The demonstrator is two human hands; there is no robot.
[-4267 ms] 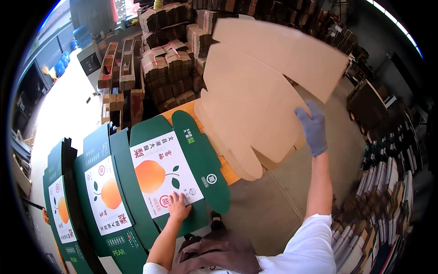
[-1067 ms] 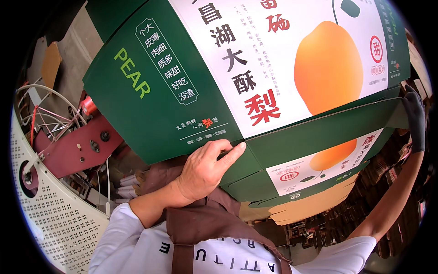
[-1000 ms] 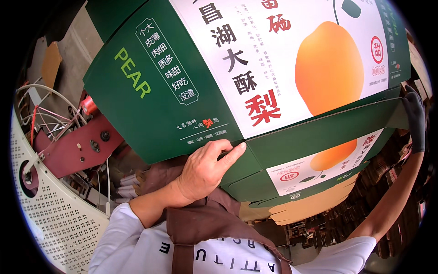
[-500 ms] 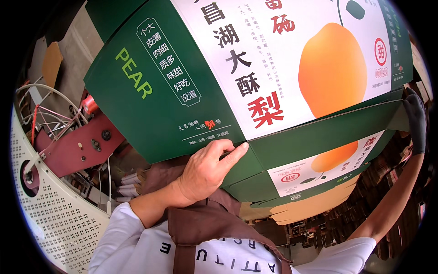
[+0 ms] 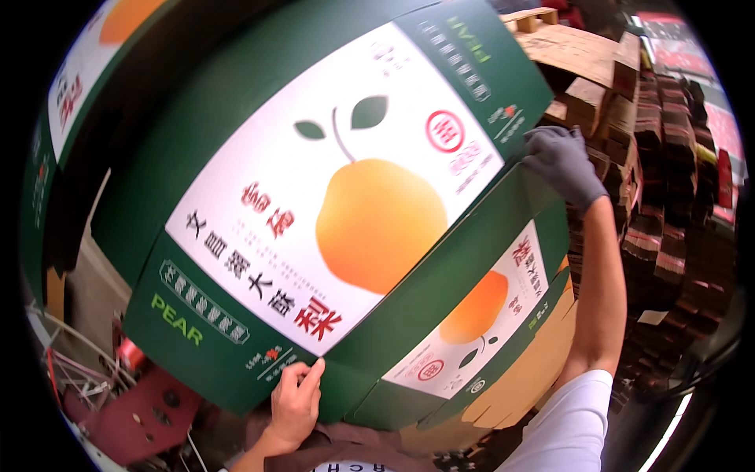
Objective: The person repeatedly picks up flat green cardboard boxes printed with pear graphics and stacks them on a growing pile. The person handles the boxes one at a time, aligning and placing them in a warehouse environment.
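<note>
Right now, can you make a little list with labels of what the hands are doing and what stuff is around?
left hand: bare, grips the near lower edge of the top carton sheet
right hand: grey glove, holds the sheet's far edge
top carton sheet: flat, green, with a white panel showing an orange pear
sheet beneath: same print, partly covered
right side: stacks of brown cardboard
lower left: red metal part

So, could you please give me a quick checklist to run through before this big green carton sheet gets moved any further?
1. Left hand grips the green carton sheet at its lower edge: ok.
2. Gloved right hand holds the far edge: ok.
3. Second printed sheet underneath stays aligned: cannot tell.
4. Cardboard stacks at right are apart from the sheet: cannot tell, close.
5. Floor under the sheet visible: not ok, hidden.
</note>
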